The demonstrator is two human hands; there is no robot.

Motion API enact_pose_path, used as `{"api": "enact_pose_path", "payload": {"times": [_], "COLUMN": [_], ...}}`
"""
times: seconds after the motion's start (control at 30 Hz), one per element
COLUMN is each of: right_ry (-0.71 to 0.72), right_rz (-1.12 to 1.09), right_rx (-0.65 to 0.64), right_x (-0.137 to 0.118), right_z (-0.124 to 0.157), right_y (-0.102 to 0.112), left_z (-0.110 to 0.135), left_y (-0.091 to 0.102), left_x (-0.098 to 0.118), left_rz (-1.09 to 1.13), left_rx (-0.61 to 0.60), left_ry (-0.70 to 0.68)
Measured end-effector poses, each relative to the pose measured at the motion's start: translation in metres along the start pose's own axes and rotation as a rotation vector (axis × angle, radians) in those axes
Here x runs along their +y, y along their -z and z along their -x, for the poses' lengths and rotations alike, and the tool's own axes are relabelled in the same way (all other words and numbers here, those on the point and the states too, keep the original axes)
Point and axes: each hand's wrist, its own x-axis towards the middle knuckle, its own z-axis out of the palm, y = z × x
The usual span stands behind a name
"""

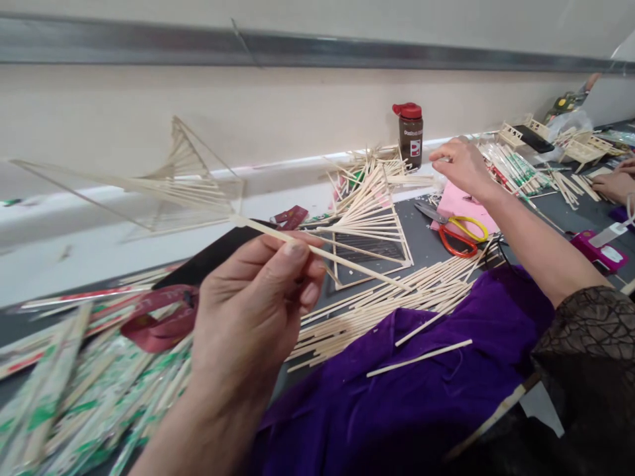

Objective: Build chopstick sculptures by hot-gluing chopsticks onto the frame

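My left hand (262, 284) is closed, thumb and fingers pinching a thin wooden stick (357, 264) that slants down to the right. The stick's far end meets a blurred, twisted frame of sticks (188, 188); I cannot tell whether they are joined. Behind the hand, another fan-shaped stick frame (367, 231) rests on the dark table. My right hand (464, 165) reaches over the table past the bottle, fingers bent together; what they hold, if anything, is hidden. Below it lie pink paper (454, 201) and scissors (454, 231) with red and yellow handles.
Loose sticks (377, 307) lie beside purple cloth (397, 390). Wrapped chopsticks (99, 396) and a maroon ribbon (159, 324) are at left. A red-capped bottle (411, 135) stands by the wall. Far right are a pink device (598, 251) and another person's hands (615, 182).
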Motion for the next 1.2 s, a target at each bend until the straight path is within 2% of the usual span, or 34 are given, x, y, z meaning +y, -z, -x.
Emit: {"api": "enact_pose_path", "payload": {"times": [0.03,0.07,0.17,0.23,0.3,0.5,0.63,1.07,1.13,1.2], "right_ry": [0.037,0.062,0.181,0.343,0.448,0.537,0.572,0.647,0.638,0.596], "right_rz": [-0.105,-0.227,-0.485,-0.547,-0.548,-0.466,-0.355,-0.261,-0.235,-0.197], "right_rx": [0.028,-0.002,-0.257,-0.384,-0.454,-0.376,-0.275,-0.422,-0.387,-0.353], "right_x": [-0.013,-0.028,-0.070,-0.089,-0.098,-0.092,-0.088,-0.097,-0.094,-0.088], "right_z": [0.011,0.024,0.063,0.083,0.094,0.094,0.092,0.065,0.059,0.052], "right_y": [0.000,-0.001,-0.003,-0.007,-0.012,-0.018,-0.018,-0.016,-0.012,-0.009], "left_z": [-0.001,-0.002,-0.002,0.000,0.001,-0.003,-0.008,-0.016,-0.018,-0.022], "left_y": [0.001,0.001,0.001,-0.001,-0.002,0.005,0.012,0.018,0.021,0.026], "left_x": [-0.001,-0.002,-0.006,-0.007,-0.006,-0.003,-0.006,-0.008,-0.005,-0.001], "left_rz": [-0.009,-0.019,-0.051,-0.060,-0.055,-0.022,-0.022,-0.201,-0.268,-0.335], "left_rx": [0.001,0.002,0.011,0.016,0.021,0.072,0.077,0.086,0.116,0.203], "left_ry": [0.005,0.008,0.006,-0.014,-0.047,-0.153,-0.157,-0.141,-0.148,-0.196]}}
